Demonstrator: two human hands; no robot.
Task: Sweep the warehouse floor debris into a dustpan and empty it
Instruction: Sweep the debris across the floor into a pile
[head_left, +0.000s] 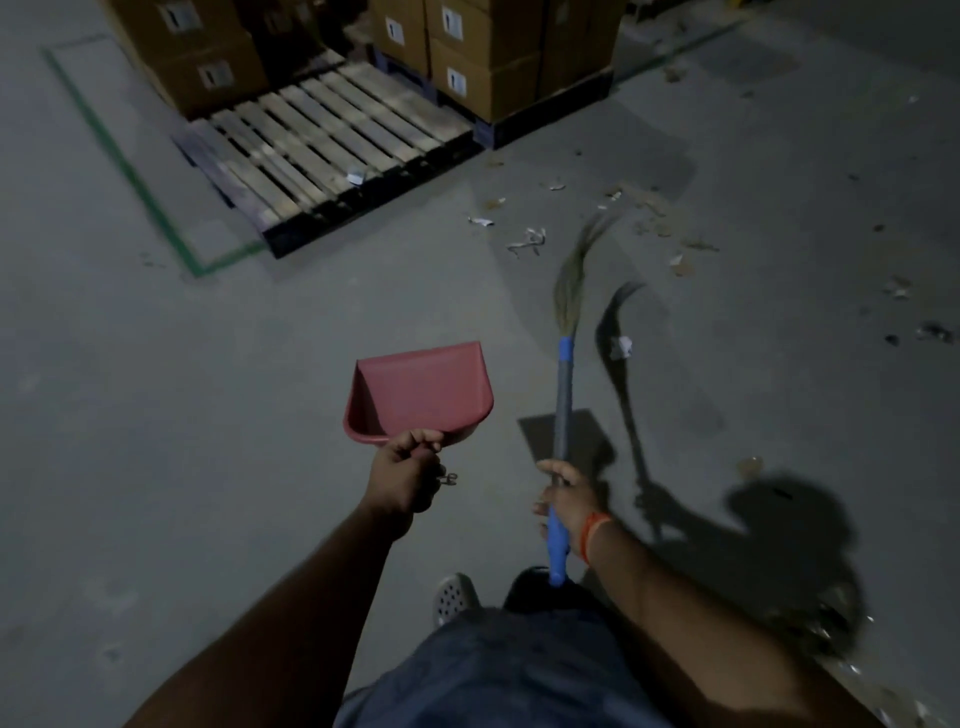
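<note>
My left hand (408, 475) grips the handle of a red dustpan (421, 392), held above the grey floor with its mouth facing away from me. My right hand (569, 499) grips the blue and grey handle of a soft grass broom (563, 384). Its bristles (576, 270) point forward and hang off the floor. Debris (530, 241) of paper scraps and brown bits lies scattered ahead and to the right, beyond the bristle tips.
An empty wooden pallet (332, 150) lies ahead on the left inside green floor tape (130, 171). Stacked cardboard boxes (488, 57) stand on pallets behind it. More litter (898, 291) lies at the far right. My feet show at the bottom.
</note>
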